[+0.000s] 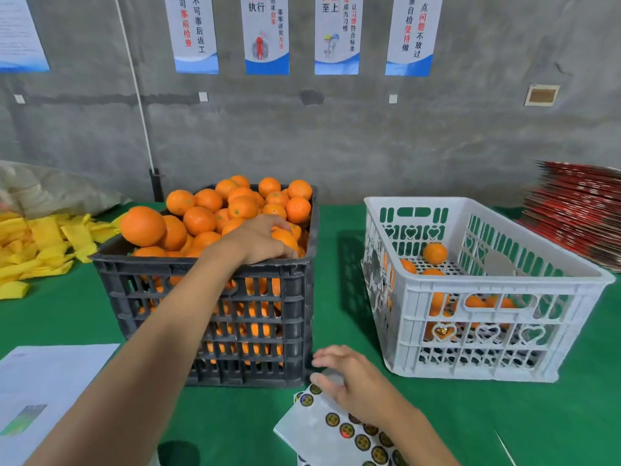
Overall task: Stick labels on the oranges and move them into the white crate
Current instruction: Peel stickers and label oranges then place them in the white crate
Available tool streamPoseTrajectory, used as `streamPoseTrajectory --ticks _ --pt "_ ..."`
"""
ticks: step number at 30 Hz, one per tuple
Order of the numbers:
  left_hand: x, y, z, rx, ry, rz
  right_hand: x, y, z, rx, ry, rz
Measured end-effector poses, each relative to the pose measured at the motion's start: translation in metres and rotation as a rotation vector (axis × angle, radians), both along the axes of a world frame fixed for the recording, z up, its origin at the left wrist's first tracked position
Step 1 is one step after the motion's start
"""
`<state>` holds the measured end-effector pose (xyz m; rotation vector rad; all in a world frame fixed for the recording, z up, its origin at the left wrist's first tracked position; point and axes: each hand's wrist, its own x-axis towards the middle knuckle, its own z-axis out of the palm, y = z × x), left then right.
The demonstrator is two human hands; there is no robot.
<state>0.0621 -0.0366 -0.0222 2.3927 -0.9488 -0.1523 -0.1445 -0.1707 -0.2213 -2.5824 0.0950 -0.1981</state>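
Label sheet [322, 428] at table edge, white crate [484, 284] roomy

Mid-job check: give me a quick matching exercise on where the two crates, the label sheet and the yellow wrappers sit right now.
Things:
1. black crate
2. white crate
3. label sheet
4. yellow wrappers

States:
A. under the right hand, near edge
B. holds only a few oranges
C. heaped at the far left
D. piled full, left hand reaching in

Pairs: 1-D, 2-B, 3-A, 4-C
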Motion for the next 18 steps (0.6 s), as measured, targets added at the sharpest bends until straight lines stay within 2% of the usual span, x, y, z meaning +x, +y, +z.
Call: streamPoseTrajectory --ticks 3,7,10,14,18 --pt "-0.003 -0.002 -0.001 0.000 -0.004 0.009 -0.004 0.000 -0.020 0.227 0.079 0.017" --pt "-0.004 -0.001 -0.002 -0.029 -0.002 0.018 -0.006 -0.007 -0.032 0.188 0.121 0.040" --pt "-0.004 0.000 -0.002 -0.027 0.003 0.014 -0.005 -0.005 -0.034 0.203 0.078 0.014" --pt "-0.004 0.001 -0.002 -0.049 0.016 0.016 -0.001 -0.001 -0.033 0.395 0.030 -0.108" --pt "-0.004 0.002 -0.003 -0.066 0.019 0.024 0.001 -0.003 -0.027 0.562 0.080 -0.179"
